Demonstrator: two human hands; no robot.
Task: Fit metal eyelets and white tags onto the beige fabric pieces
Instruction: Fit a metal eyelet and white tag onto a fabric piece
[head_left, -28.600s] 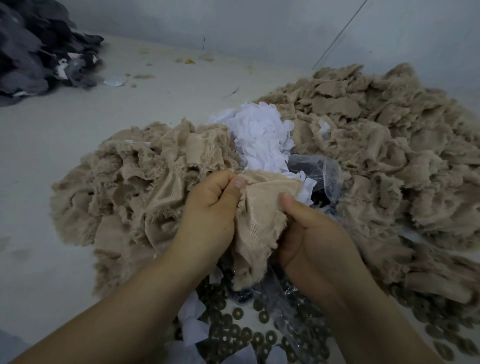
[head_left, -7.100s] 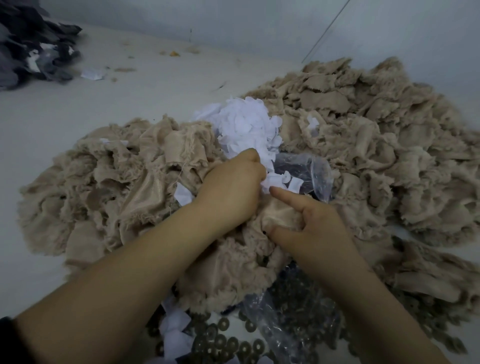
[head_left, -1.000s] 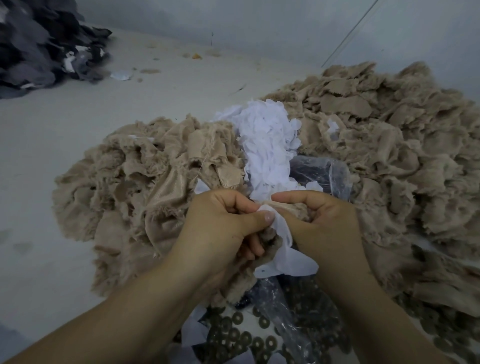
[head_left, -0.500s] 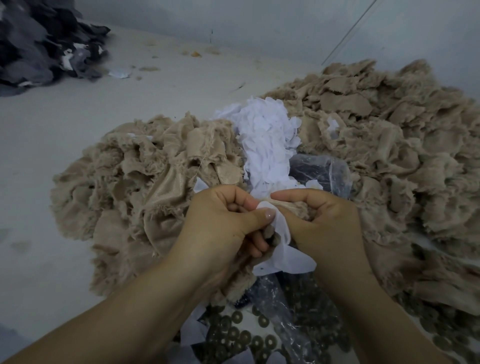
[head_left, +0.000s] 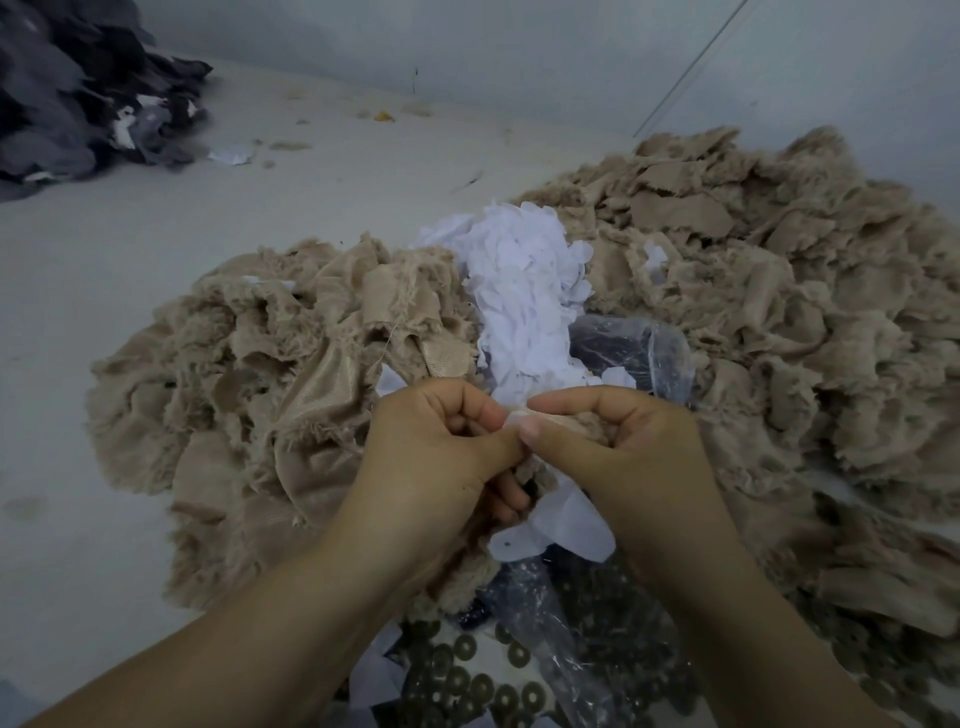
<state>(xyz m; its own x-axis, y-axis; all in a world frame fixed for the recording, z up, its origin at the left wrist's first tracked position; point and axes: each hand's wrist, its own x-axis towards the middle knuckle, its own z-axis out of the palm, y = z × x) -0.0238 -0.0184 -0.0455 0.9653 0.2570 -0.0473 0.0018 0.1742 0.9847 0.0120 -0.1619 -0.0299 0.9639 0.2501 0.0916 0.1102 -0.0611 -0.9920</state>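
My left hand (head_left: 436, 452) and my right hand (head_left: 618, 447) meet at the centre, thumbs tip to tip, pinching a beige fabric piece (head_left: 566, 421) together with a white tag (head_left: 561, 525) that hangs below them. Any eyelet between the fingers is hidden. Dark metal eyelets (head_left: 467, 675) lie scattered just below my wrists. A heap of white tags (head_left: 524, 291) sits behind my hands.
Beige fabric pieces form a heap on the left (head_left: 260, 395) and a larger one on the right (head_left: 779, 312). A clear plastic bag (head_left: 634, 348) lies by the tags, another (head_left: 545, 623) over the eyelets. Dark fabric (head_left: 67, 98) is piled far left on the pale surface (head_left: 78, 249).
My thumbs have closed together over the fabric and tag. The tag has slid lower and hangs further under my right hand.
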